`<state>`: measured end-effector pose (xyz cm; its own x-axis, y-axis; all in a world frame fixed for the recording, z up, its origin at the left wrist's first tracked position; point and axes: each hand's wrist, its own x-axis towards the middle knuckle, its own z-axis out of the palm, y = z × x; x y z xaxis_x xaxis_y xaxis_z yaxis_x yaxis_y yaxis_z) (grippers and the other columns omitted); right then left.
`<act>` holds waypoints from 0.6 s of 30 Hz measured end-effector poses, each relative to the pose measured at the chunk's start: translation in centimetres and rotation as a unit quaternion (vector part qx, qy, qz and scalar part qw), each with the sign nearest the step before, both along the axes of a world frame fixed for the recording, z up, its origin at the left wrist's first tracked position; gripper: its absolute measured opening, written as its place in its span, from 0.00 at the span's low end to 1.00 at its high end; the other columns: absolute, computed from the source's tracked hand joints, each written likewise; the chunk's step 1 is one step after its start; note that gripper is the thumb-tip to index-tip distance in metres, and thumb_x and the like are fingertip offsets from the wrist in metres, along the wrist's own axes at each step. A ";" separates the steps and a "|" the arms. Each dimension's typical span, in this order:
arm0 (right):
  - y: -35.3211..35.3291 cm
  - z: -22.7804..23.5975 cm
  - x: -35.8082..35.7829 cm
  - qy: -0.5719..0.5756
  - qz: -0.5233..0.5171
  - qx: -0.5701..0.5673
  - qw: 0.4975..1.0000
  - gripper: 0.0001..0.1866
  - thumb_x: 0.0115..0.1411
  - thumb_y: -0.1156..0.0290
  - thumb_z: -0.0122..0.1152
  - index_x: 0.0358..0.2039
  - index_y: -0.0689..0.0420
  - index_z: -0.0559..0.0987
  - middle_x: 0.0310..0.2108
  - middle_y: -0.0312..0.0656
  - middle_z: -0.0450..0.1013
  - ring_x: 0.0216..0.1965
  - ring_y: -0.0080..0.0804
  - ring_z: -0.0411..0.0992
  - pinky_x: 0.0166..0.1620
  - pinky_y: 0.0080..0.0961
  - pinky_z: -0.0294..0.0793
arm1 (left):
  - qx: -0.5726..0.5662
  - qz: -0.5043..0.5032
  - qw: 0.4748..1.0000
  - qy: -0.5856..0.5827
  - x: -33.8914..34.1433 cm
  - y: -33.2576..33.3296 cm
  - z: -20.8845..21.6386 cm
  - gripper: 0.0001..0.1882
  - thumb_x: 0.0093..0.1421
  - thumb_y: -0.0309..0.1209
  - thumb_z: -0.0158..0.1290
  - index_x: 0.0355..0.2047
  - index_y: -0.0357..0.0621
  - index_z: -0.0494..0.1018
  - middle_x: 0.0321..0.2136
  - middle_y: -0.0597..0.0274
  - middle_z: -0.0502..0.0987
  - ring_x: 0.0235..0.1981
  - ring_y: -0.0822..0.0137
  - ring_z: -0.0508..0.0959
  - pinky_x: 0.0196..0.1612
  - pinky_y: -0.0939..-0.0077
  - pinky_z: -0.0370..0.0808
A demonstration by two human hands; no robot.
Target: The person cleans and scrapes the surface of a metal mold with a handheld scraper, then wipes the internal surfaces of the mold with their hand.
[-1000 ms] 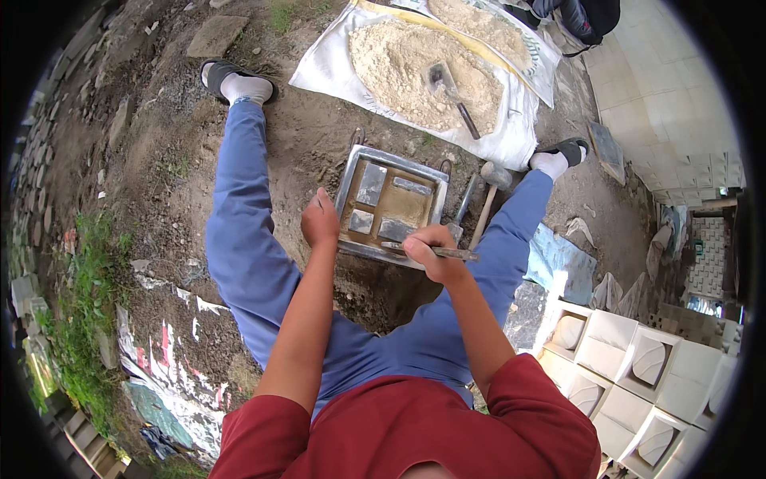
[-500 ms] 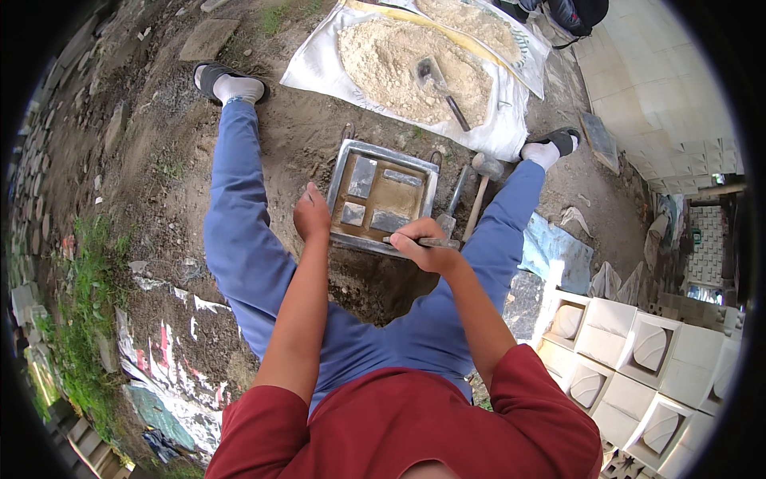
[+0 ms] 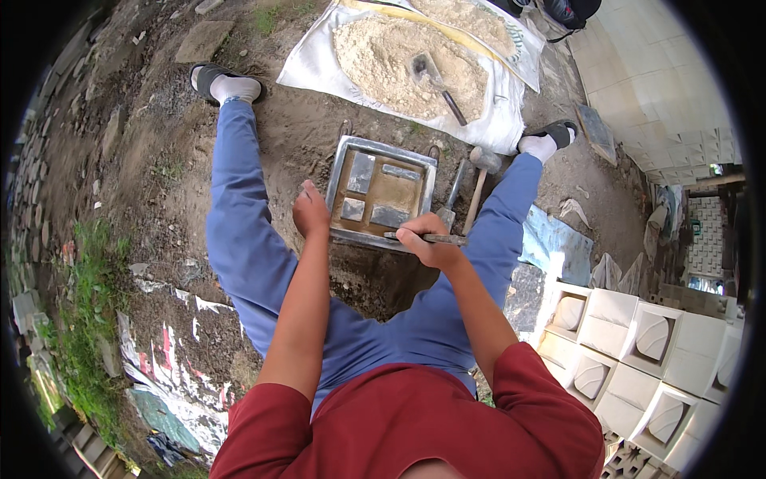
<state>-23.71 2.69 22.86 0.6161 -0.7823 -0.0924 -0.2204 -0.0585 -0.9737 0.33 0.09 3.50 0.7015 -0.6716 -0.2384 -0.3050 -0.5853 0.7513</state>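
Note:
A square metal mould frame (image 3: 341, 164) lies on the ground between my legs. Inside it, flat grey blocks (image 3: 361, 173) sit in a bed of tan powder (image 3: 396, 191), with grooves between them. My right hand (image 3: 431, 241) is closed around a slim, dark, rod-like tool (image 3: 448, 239), held nearly level over the frame's near right corner. The tool's tip is at the near inner edge; its exact kind is unclear. My left hand (image 3: 311, 211) is curled shut just beside the frame's left side, and nothing shows in it, though its palm is hidden.
Right of the frame lie a flat-bladed trowel (image 3: 453, 199) and a mallet (image 3: 483, 163). Beyond, a white sack (image 3: 307, 65) bears pale powder (image 3: 375, 56) and a scoop (image 3: 431, 72). Pale hollow blocks (image 3: 606, 327) are stacked at the right.
The tool in my right hand has shifted slightly to the right along the frame's near edge. My left hand stays by the left side. The whole view has shifted a little.

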 end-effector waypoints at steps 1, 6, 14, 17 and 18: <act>0.2 0.5 0.9 0.004 -0.020 -0.008 1.000 0.20 0.66 0.72 0.56 0.18 0.60 0.62 0.17 0.35 0.51 0.21 0.21 0.49 0.25 0.32 0.51 | -0.001 -0.004 1.000 -0.011 0.1 0.0 0.1 0.36 0.73 0.56 0.37 0.34 0.39 0.85 0.33 0.44 0.85 0.38 0.41 0.84 0.43 0.48 0.77; -0.1 -1.0 0.1 -0.012 -0.006 -0.077 0.997 0.21 0.66 0.74 0.56 0.17 0.59 0.61 0.16 0.36 0.51 0.20 0.23 0.48 0.24 0.33 0.51 | 0.028 -0.010 0.999 -0.016 -1.4 0.2 1.2 0.36 0.73 0.56 0.37 0.34 0.40 0.85 0.32 0.46 0.85 0.38 0.41 0.84 0.43 0.49 0.77; -0.9 -1.4 1.2 0.006 -0.054 -0.068 0.996 0.22 0.66 0.73 0.57 0.16 0.59 0.61 0.15 0.34 0.52 0.20 0.22 0.49 0.24 0.32 0.50 | -0.006 0.009 1.000 -0.007 0.0 -0.6 -0.2 0.36 0.74 0.56 0.36 0.34 0.40 0.85 0.33 0.45 0.85 0.38 0.41 0.84 0.44 0.49 0.77; -0.3 -1.1 1.4 -0.049 -0.070 -0.060 0.995 0.22 0.66 0.72 0.57 0.16 0.60 0.61 0.15 0.33 0.52 0.19 0.21 0.49 0.24 0.31 0.51 | 0.026 0.007 1.000 -0.004 0.1 0.2 0.2 0.36 0.74 0.56 0.36 0.35 0.40 0.85 0.33 0.45 0.85 0.39 0.41 0.84 0.44 0.49 0.77; -0.5 -1.0 1.3 -0.060 -0.050 -0.053 0.995 0.22 0.66 0.72 0.57 0.16 0.60 0.62 0.15 0.34 0.52 0.19 0.21 0.50 0.24 0.31 0.51 | 0.024 0.013 1.000 -0.006 0.2 -0.2 0.5 0.36 0.74 0.56 0.36 0.35 0.40 0.85 0.33 0.45 0.85 0.39 0.41 0.84 0.44 0.49 0.77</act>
<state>-22.41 2.21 21.90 0.5360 -0.8418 0.0646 -0.1119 -0.1467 -0.9828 0.49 -0.11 3.95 0.7213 -0.6416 -0.2610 -0.2984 -0.6279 0.7189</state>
